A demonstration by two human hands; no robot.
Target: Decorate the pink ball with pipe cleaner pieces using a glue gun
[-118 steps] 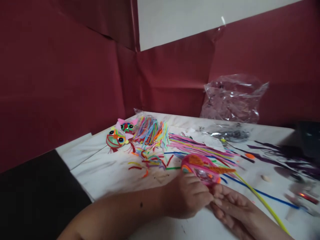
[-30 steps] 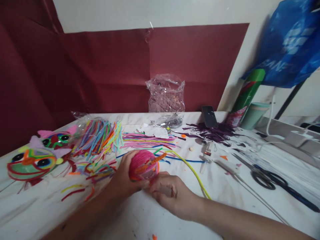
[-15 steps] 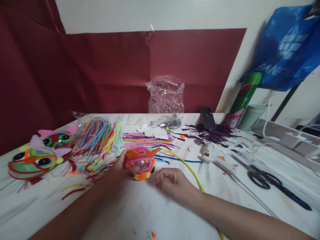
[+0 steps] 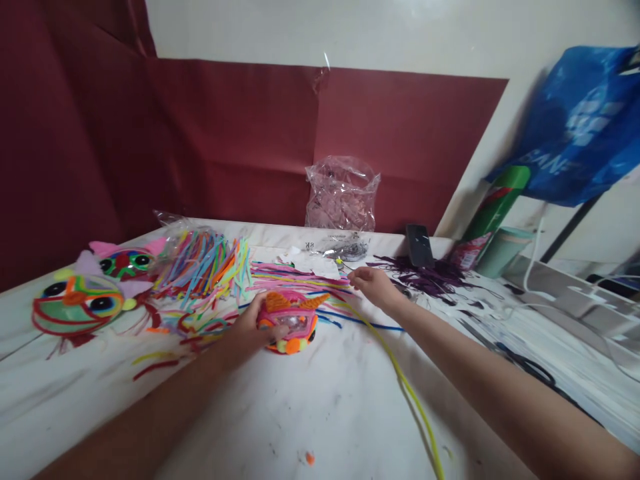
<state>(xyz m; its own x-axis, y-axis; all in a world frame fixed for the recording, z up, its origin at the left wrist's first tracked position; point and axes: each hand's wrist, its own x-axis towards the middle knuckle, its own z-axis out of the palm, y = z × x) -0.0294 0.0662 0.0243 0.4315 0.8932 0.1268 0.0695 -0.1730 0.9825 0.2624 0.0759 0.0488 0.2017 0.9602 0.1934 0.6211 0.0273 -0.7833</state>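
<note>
Toy (image 4: 299, 325), pink and orange, is in the grip of left hand (image 4: 251, 327). Right hand (image 4: 374, 285) is near a yellow bit (image 4: 339, 261); I can't tell if its grip holds anything.

The blue bag (image 4: 575, 137) partly reads "ANF", and the clear packet (image 4: 346, 248) shows "8K" upside down.

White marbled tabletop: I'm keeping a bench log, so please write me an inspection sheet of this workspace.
Surface: white marbled tabletop, with a small orange scrap near the front.
Job's things: pink-and-orange fuzzy craft figure, held.
Clutter: multicoloured fuzzy craft stems, shredded purple strips, dark-handled metal scissors.
Hands: left hand grips the figure; right hand near the purple strips, its hold unclear.
Cables: white cable at the right.
Surroundings: dark red paper sheet behind; blue printed plastic bag at right.
</note>
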